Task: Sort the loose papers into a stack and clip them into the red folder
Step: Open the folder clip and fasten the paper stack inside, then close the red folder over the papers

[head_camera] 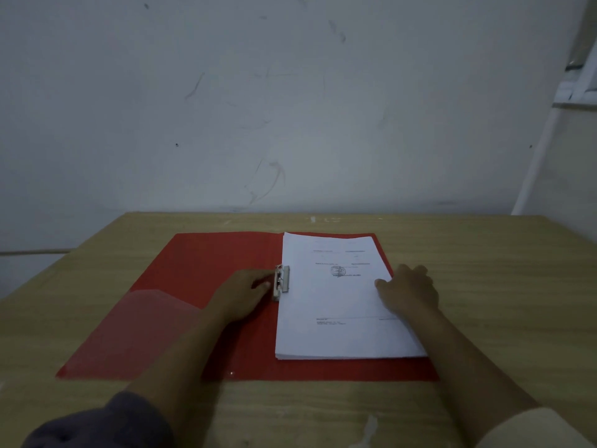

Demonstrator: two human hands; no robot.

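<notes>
left half of the red folder (200, 286): it lies open and flat on the table (500, 286), with a clear pocket (145, 318) at its near left corner. this half carries no papers and leaves room for the left forearm.

left hand (245, 295): it rests on the folder just left of the spine. the fingers are close together and point right, with the tips against the left side of the clip (281, 282). whether they pinch the clip or only press it cannot be told in the dim light.

clip: it sits at the spine, on the left edge of the paper stack (329, 305), about halfway along that edge. its long axis runs away from the person, parallel to the spine. the left hand is the nearer hand.

paper stack: squared, it lies on the right half of the folder with its long axis also running away from the person.

right hand (410, 292): it is laid flat, palm down, fingers loosely together, over the right edge of the stack, apparently steadying it.

judgement: the closing motion at the clip should act to the right and downward. the folder's red margin shows at the stack's near and right edges, and bare table lies beyond.
</notes>
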